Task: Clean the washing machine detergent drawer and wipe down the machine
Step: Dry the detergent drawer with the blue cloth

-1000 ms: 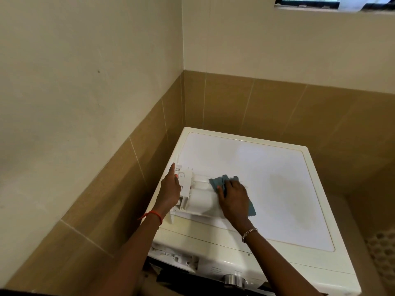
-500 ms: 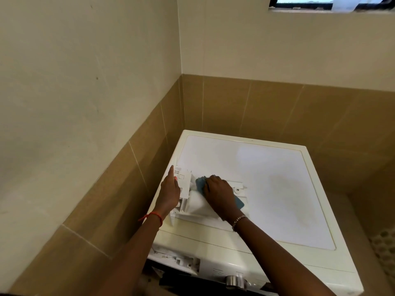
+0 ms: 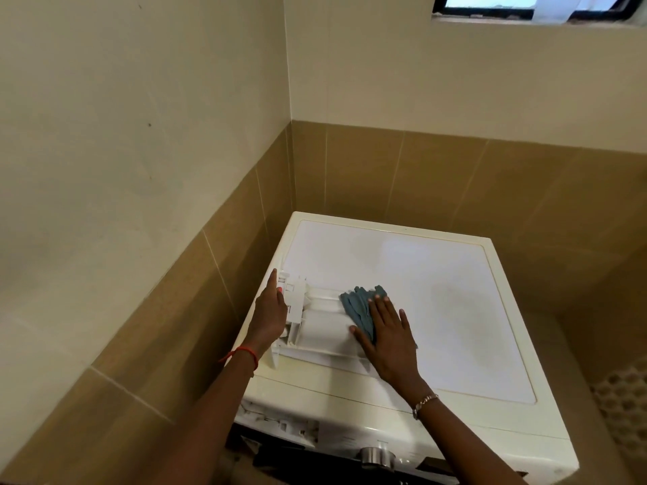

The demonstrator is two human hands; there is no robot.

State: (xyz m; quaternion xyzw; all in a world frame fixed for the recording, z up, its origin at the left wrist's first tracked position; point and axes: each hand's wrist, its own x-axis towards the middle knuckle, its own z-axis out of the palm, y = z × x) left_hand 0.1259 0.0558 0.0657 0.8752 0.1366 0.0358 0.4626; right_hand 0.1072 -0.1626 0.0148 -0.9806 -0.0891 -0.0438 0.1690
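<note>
On the washer (image 3: pixel 437 309) top, toward its left front, lies the white drawer (image 3: pixel 322 327). Left grip (image 3: pixel 269 316), fingers straight, rests against the drawer's left end. Right grip (image 3: pixel 388 337), flat with fingers spread, presses a blue cloth (image 3: pixel 360 302) onto the drawer's right end.

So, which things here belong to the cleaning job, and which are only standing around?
Belong to the job: white plastic detergent drawer, lying on the machine's top; blue-grey cloth; white washing machine; left hand, steadying the drawer; right hand, flat on the cloth.
Only around: beige wall tiles; dark-framed window; white perforated object at the right edge.
</note>
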